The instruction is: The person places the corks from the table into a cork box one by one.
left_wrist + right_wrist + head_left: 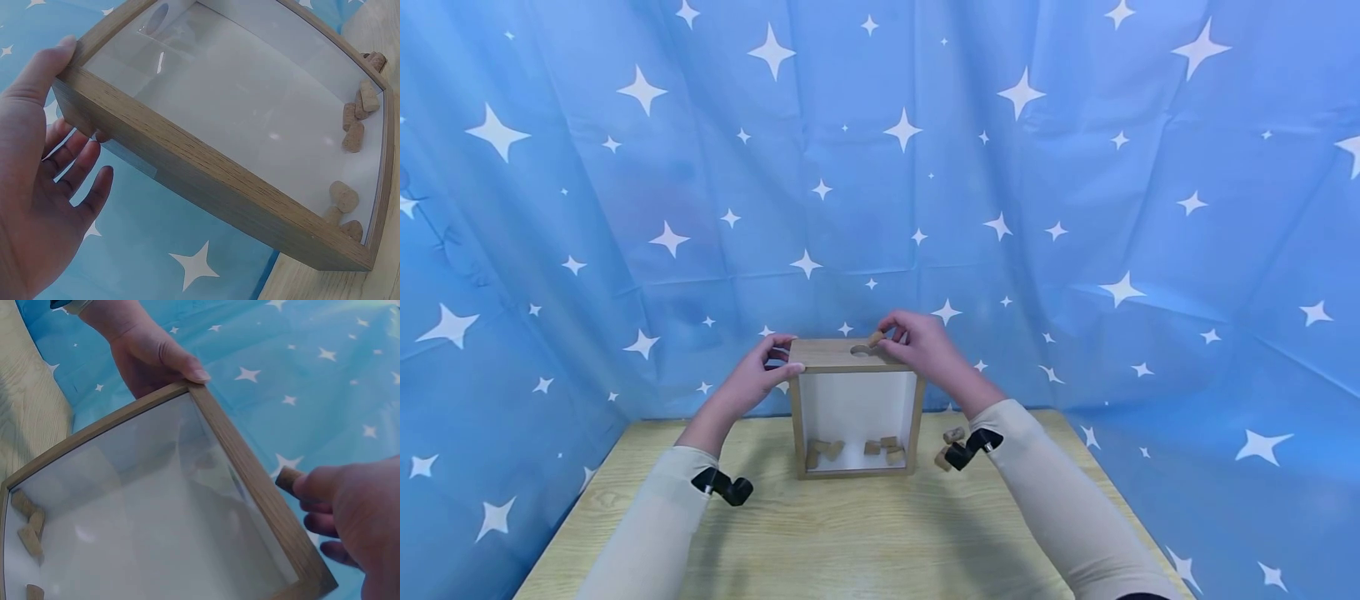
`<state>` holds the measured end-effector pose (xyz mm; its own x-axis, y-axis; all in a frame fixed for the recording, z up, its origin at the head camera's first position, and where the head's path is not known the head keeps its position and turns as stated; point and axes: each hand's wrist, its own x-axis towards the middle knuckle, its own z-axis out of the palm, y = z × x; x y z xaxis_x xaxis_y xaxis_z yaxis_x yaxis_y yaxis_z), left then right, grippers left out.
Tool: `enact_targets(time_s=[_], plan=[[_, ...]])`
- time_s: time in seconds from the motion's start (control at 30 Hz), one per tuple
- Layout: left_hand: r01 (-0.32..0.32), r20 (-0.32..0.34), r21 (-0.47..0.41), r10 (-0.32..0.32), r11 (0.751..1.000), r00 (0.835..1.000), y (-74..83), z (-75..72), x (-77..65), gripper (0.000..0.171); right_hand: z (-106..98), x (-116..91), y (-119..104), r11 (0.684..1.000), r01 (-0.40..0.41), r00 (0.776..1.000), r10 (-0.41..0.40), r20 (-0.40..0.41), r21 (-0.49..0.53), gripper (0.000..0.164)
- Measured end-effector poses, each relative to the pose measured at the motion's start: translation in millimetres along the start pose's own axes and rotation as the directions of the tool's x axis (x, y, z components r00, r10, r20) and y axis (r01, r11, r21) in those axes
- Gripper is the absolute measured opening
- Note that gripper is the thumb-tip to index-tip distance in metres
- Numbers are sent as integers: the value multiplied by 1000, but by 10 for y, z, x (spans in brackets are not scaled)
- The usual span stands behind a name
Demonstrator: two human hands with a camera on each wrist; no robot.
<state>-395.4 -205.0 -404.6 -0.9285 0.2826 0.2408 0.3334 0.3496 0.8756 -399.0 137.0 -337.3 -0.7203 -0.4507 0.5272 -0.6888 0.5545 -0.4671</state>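
Note:
A wooden box (823,356) with a clear front stands upright on the table, a round hole (860,351) in its top. My left hand (754,371) grips the box's upper left corner, thumb at the front edge and fingers round the side and back. Between thumb and fingertips, my right hand (922,343) pinches a cork (288,479) just above the top, right beside the hole. Behind the pane, several corks (354,136) lie at the bottom in two loose groups, left and right.
On the table (842,533), a few more corks (954,435) lie to the right of the box, partly hidden by the right wrist's camera mount (972,448). A blue curtain (850,208) with white stars hangs behind the table and along its sides.

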Motion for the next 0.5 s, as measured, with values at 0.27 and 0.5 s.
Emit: enact_targets(time_s=[0.27,0.5], plan=[[10,-4,-20,-11,1000,1000,-15,-5,-2,73,79,55,-55,1000,15,999,-14,51,-15,16],[0,0,-4,0,1000,1000,-12,-3,-2,74,101,81,-85,999,24,997,-21,74,-37,19]])
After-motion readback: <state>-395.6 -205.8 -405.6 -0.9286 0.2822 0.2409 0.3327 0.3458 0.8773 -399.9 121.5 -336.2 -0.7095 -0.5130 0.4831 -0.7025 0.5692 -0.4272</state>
